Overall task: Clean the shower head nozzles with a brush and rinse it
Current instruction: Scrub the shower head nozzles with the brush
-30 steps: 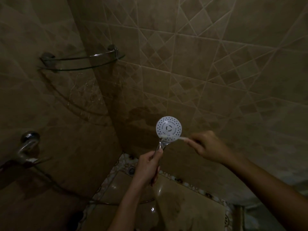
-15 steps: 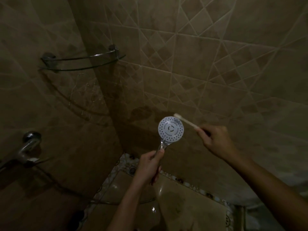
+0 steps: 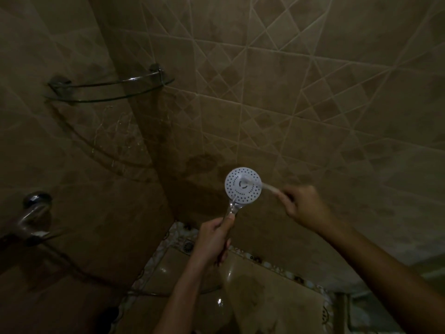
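A round white shower head [image 3: 237, 191] with rings of dark nozzle holes faces me, held up by its chrome handle in my left hand [image 3: 213, 239]. My right hand [image 3: 304, 207] grips the handle of a pale toothbrush [image 3: 266, 187]. Its blurred bristle end lies across the centre of the nozzle face. The lower part of the shower handle is hidden inside my left fist.
A glass corner shelf [image 3: 108, 89] with chrome brackets hangs on the tiled wall at upper left. A chrome tap [image 3: 31, 213] sticks out at the left, with the hose [image 3: 79, 271] trailing down toward the floor. A floor drain [image 3: 187, 245] sits in the corner.
The brush swept from the lower edge of the face up past its top rim, and now rests across the centre. My left hand kept the shower head nearly still.
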`<state>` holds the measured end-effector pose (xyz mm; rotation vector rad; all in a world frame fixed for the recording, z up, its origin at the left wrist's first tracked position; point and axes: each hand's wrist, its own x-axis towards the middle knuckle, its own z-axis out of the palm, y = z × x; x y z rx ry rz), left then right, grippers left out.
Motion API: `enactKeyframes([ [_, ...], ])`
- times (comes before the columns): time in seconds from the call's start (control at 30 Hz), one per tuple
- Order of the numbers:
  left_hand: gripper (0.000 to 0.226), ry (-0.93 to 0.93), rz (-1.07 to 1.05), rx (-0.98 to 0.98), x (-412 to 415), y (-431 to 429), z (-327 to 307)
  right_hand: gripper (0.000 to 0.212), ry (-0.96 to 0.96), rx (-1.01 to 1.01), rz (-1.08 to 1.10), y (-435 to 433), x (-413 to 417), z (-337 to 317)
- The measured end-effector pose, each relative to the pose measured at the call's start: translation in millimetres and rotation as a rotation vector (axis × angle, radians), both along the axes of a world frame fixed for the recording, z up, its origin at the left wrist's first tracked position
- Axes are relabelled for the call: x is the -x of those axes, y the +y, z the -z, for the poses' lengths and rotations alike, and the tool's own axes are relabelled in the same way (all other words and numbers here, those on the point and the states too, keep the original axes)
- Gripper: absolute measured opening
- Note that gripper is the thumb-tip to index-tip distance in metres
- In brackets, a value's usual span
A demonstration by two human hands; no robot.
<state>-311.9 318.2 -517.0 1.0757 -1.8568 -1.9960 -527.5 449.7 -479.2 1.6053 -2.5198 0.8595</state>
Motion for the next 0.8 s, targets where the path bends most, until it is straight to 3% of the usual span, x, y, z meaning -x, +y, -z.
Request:
enactKeyframes([
  [0.07,0.043,-0.006,-0.009,-0.014,-1,0,0,0.021,-0.039,0.117,0.137,0,6,-4],
  [0.13,0.042,-0.006,-0.019,-0.037,-2,1,0,0.015,-0.095,0.083,-0.089,3,-7,-10],
  [0.2,0.039,0.008,-0.022,-0.047,-3,2,-2,0.023,-0.104,-0.041,-0.296,6,-24,-5],
  [0.23,0.039,0.019,-0.023,-0.046,-3,2,-3,0.026,-0.082,-0.065,-0.265,5,-23,1],
  [0.33,0.039,0.025,-0.019,-0.029,-4,1,-5,0.029,-0.133,0.050,0.190,-4,-2,6],
  [0.37,0.039,0.024,-0.019,-0.028,-4,0,-5,0.026,-0.141,0.089,0.212,-4,0,7],
  [0.5,0.039,0.023,-0.019,-0.037,-3,-1,-8,0.023,-0.090,-0.027,-0.256,7,-25,8],
  [0.53,0.039,0.023,-0.019,-0.035,-3,0,-8,0.024,-0.051,-0.023,-0.224,7,-23,12],
  [0.63,0.039,0.021,-0.005,-0.030,-2,-1,-6,0.024,-0.066,0.115,0.232,1,-3,13],
  [0.67,0.038,0.016,-0.004,-0.032,-3,-2,-5,0.023,-0.086,0.132,0.229,2,-3,12],
  [0.8,0.039,0.012,0.004,-0.060,-3,-2,-4,0.026,-0.082,-0.041,-0.225,12,-27,9],
])
